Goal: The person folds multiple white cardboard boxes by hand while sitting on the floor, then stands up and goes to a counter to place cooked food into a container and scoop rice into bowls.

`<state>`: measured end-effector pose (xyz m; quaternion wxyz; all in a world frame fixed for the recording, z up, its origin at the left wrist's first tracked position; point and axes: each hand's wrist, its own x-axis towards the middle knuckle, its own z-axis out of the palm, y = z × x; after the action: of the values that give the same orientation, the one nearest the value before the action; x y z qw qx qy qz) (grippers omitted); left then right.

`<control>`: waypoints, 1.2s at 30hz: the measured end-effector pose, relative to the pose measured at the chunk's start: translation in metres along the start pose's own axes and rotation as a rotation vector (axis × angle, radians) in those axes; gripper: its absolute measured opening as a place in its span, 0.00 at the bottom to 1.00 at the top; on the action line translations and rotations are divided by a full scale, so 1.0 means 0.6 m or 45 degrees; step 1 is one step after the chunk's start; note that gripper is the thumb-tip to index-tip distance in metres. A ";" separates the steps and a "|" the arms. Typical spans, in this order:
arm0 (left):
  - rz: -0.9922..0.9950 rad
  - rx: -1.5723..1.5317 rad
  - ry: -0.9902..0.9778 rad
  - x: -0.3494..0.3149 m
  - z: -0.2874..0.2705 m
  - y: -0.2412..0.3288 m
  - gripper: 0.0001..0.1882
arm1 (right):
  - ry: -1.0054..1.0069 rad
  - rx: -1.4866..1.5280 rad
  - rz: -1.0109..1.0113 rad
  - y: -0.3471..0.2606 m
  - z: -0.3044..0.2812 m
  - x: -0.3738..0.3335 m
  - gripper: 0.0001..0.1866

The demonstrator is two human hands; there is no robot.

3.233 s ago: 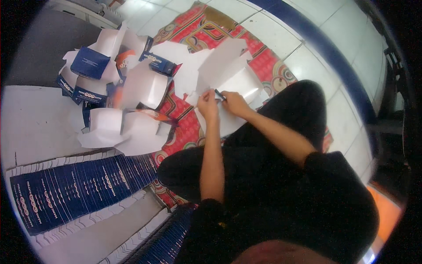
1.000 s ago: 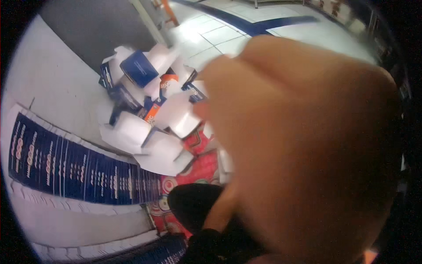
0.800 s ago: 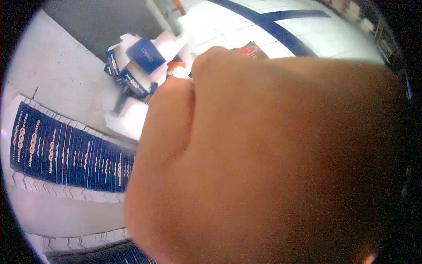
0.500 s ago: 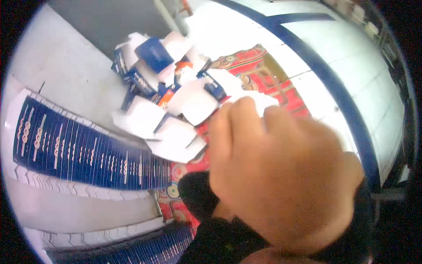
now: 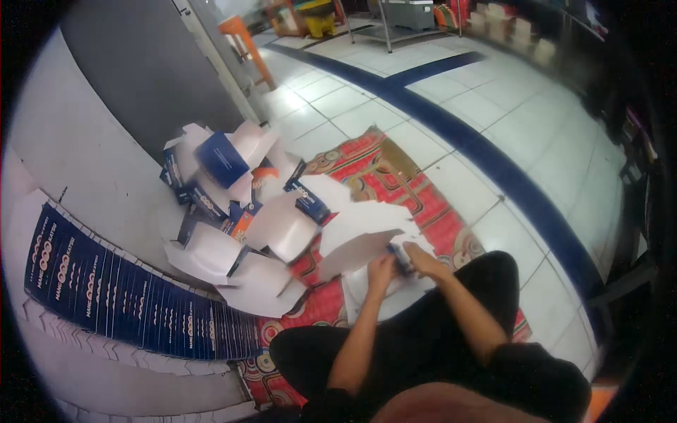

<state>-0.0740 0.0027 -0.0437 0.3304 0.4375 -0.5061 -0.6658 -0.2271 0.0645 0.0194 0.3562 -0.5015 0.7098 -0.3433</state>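
Before my lap, a white paperboard food box [image 5: 367, 224] with a dark blue outside stands partly folded, its large flap up. My left hand [image 5: 381, 275] has its fingers closed on the near side of the box. On the right, my right hand [image 5: 424, 261] grips a folded blue-and-white corner of the same box. The fine position of my fingertips is too small to make out. Just left of it, several open white boxes [image 5: 285, 229] with blue and orange printing lie in a loose pile.
A long row of flat blue cartons [image 5: 141, 296] stands on edge along the left wall. Under the pile lies a red patterned mat [image 5: 430, 190] on white tiles with a dark blue stripe [image 5: 465, 134]. An orange stool leg [image 5: 247, 49] and a metal-legged table [image 5: 386, 28] are farther back.
The view has tilted up and steadied. A hand that was large and close to the camera is now down at the lap, and both hands hold the box.
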 end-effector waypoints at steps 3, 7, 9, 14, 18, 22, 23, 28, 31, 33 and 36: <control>-0.072 -0.240 -0.170 -0.004 0.016 0.003 0.13 | 0.038 -0.025 -0.453 0.069 0.033 0.020 0.39; -0.069 -0.335 -0.185 0.005 0.010 0.010 0.14 | -0.009 0.287 0.181 -0.011 0.038 0.000 0.36; -0.108 -0.348 -0.192 -0.002 0.011 0.017 0.14 | 0.110 0.193 -0.019 0.030 0.064 0.010 0.35; 0.297 -0.059 0.053 -0.030 0.012 0.084 0.16 | 0.555 0.212 -0.122 0.160 0.024 0.065 0.32; 0.473 0.156 0.445 -0.037 -0.030 0.122 0.15 | 0.728 0.888 -0.022 0.133 -0.081 0.068 0.32; 0.346 0.076 0.823 0.010 -0.139 0.052 0.15 | -0.148 1.319 -0.169 -0.240 -0.087 -0.009 0.40; 0.268 0.073 0.837 0.013 -0.143 0.036 0.16 | -0.472 1.239 -0.273 -0.293 -0.092 -0.027 0.42; 0.305 0.938 0.949 -0.030 -0.078 0.035 0.29 | 0.412 0.213 -0.525 -0.137 -0.055 0.095 0.45; 0.003 1.128 0.902 -0.045 -0.094 0.031 0.40 | 0.443 -0.261 -0.376 0.067 -0.016 0.070 0.37; -0.202 1.064 0.609 -0.046 -0.106 0.025 0.45 | 0.371 -0.364 -0.266 0.126 0.000 0.053 0.35; -0.208 1.240 0.608 -0.047 -0.093 0.025 0.49 | -0.115 -1.095 -0.038 0.199 0.057 0.097 0.32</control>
<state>-0.0119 0.0021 -0.0282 0.1425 0.7168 -0.6310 -0.2602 -0.2683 0.0355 -0.1082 0.1404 -0.6290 0.7646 0.0009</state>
